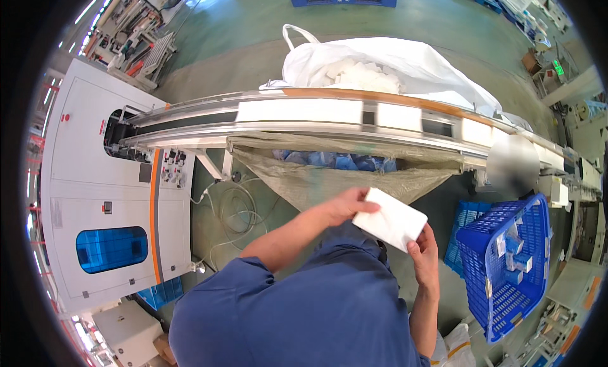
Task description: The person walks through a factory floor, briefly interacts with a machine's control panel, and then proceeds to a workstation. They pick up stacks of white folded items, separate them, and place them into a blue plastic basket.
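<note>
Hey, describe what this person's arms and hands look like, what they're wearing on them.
Both hands, the left hand and the right hand, are bare: no gloves, and no rings or watch that I can make out. The forearms are uncovered too. A blue short-sleeved work shirt covers the shoulders and upper arms, its left sleeve ending near the elbow. No markings are visible.

floor: green concrete | conveyor across room | white machine cabinet at left | daylight glare
</note>
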Tool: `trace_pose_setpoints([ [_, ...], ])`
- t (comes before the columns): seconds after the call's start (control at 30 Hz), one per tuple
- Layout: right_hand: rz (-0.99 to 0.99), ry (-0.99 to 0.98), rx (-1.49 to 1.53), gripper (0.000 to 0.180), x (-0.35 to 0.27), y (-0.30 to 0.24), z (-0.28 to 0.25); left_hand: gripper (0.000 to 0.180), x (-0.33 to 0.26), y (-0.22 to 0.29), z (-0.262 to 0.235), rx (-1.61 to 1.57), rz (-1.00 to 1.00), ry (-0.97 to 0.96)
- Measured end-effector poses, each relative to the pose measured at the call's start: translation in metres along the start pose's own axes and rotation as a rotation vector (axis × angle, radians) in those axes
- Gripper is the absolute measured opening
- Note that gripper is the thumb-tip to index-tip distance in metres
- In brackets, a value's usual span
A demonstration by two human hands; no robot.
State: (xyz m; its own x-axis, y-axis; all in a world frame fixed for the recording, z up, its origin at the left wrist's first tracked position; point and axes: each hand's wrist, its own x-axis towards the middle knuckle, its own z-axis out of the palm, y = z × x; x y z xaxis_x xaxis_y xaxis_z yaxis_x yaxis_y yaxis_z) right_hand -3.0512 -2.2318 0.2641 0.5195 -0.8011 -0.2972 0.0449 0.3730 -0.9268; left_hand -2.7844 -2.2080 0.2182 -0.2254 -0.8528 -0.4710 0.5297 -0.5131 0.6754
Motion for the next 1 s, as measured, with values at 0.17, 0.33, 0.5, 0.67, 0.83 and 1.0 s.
trace_pose_setpoints([
  [0.17, 0.154, -0.056, -0.097, 0.070, 0.030, -0.015, 0.028, 0.058, -0.041, 0.101, -0.092, -0.066, 0.211, 0.165],
  [0.33, 0.254, -0.014, -0.106, 0.054, 0.030, 0.004, 0.016, 0.061, -0.069, 0.188, -0.182, 0.014, 0.364, 0.354],
  [0.5, 0.336, 0.078, -0.072, 0.050, 0.020, 0.013, -0.004, 0.061, -0.036, 0.217, -0.223, 0.129, 0.127, 0.440],
  [0.67, 0.321, 0.157, 0.025, 0.049, 0.010, 0.011, -0.031, 0.058, 0.032, 0.222, -0.229, 0.239, 0.016, 0.403],
  [0.83, 0.194, 0.228, -0.017, 0.042, -0.013, -0.017, -0.108, 0.029, 0.064, 0.182, -0.278, 0.756, -0.175, 0.577],
  [1.0, -0.122, 0.790, -0.074, 0.029, -0.061, -0.057, -0.278, 0.039, 0.050, 0.182, -0.241, 1.431, 0.390, 1.073],
])
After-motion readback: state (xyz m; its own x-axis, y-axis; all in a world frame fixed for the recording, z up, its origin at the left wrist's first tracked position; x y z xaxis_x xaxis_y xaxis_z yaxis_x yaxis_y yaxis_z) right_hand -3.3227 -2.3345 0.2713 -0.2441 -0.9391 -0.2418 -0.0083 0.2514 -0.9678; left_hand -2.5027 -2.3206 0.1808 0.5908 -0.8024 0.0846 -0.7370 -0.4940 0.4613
